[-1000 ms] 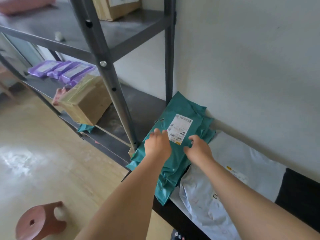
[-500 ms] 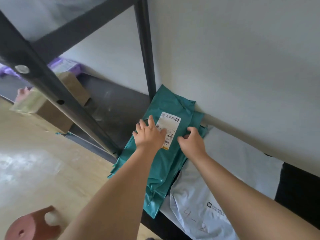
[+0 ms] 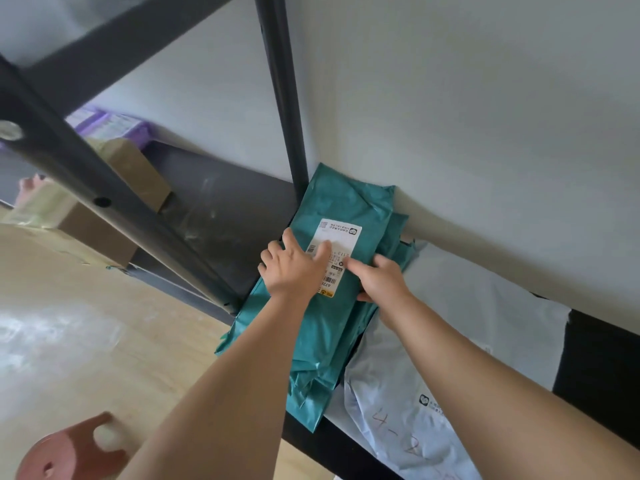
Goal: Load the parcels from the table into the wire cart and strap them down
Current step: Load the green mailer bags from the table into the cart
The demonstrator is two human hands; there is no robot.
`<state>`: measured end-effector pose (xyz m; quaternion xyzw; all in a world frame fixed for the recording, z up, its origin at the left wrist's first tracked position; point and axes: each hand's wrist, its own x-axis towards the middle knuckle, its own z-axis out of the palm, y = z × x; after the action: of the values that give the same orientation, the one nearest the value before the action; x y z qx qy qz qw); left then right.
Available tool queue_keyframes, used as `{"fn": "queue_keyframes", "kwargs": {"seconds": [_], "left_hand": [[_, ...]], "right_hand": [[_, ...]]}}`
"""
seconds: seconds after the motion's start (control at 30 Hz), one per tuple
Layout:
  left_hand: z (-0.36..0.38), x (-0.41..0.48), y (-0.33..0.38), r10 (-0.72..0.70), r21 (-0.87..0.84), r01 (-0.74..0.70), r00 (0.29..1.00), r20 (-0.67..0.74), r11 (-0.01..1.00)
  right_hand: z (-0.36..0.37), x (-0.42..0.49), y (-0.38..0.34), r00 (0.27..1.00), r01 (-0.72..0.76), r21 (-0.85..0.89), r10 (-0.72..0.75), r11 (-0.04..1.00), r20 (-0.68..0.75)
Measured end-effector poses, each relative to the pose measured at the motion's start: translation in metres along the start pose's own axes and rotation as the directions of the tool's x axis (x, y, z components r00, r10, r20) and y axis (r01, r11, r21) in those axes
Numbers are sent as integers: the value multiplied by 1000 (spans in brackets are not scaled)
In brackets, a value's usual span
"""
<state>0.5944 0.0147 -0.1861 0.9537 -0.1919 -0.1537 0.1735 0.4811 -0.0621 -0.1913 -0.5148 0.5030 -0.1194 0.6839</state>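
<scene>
Notably, your left hand (image 3: 294,268) lay flat, fingers spread, on the top teal parcel (image 3: 325,334) stacked on the table (image 3: 595,362); your right hand (image 3: 382,284) gripped its right edge, beside a white parcel (image 3: 460,327).

A white shipping label (image 3: 341,237) is lying on top of the teal parcel (image 3: 322,327). At the label's end toward the parcel's near end, the digits "672" are showing beside a barcode, and the left hand (image 3: 294,268) is covering whatever follows. Near the label's middle a short code is reading roughly "C113", though it is blurred. At the label's far end a QR square and a round logo with a line of small characters are showing, too small to read. Just right of the teal parcel, a white mailer (image 3: 467,323) is carrying a handwritten "4-2" in reddish ink and a dark printed logo with illegible characters.
</scene>
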Motion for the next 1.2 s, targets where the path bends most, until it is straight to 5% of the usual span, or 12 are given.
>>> {"fn": "queue_keyframes", "kwargs": {"seconds": [0.13, 0.43, 0.73, 1.2], "left_hand": [[-5, -11, -4, 16, -1, -16, 1000, -3, 1000], [-26, -38, -2, 16, -192, -16, 1000, -2, 981], [-20, -118, -5, 252, -200, -231, 964, 89, 952], [36, -261, 43, 573, -316, -484, 750, 332, 816]], "right_hand": [[5, -12, -3, 999, -47, 164, 46, 985, 13], [-9, -57, -2, 992, -17, 211, 43, 977, -118], [-40, -139, 34, 947, 15, 325, 92, 946, -309], [-153, -272, 103, 783, 166, 532, 217, 830, -583]]}}
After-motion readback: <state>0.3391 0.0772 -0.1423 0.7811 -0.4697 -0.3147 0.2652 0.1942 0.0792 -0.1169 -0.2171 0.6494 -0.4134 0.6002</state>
